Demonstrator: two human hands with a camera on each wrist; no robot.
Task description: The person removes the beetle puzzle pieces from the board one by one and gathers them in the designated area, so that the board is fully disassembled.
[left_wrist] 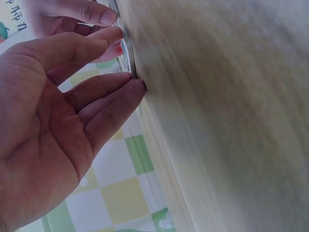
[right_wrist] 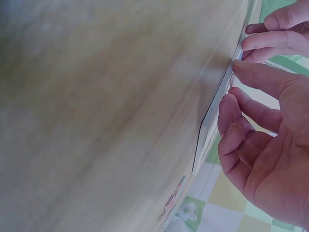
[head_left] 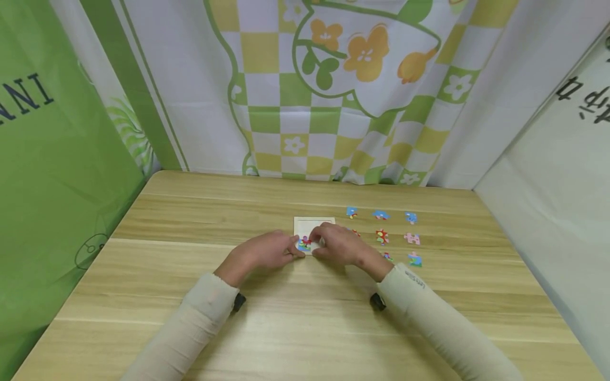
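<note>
A small square puzzle tray (head_left: 314, 219) with a pale rim lies on the table between both hands. In its near left corner sits a colourful puzzle piece (head_left: 304, 244) with blue, green and pinkish red on it. My left hand (head_left: 272, 250) rests at the tray's left side, its fingertips (left_wrist: 137, 89) at the edge and its fingers loosely bent. My right hand (head_left: 337, 244) reaches over the tray from the right. Its index fingertip is right by the piece, and its thumb (right_wrist: 241, 70) stands at the near rim with a gap between them; the other fingers are bent inward.
Right of the tray, loose puzzle pieces lie in rows, among them a blue one (head_left: 380, 214), a red one (head_left: 382, 236) and a pink one (head_left: 412, 238). My right hand and forearm partly cover some. A patterned curtain (head_left: 295, 127) hangs behind the wooden table (head_left: 190, 211).
</note>
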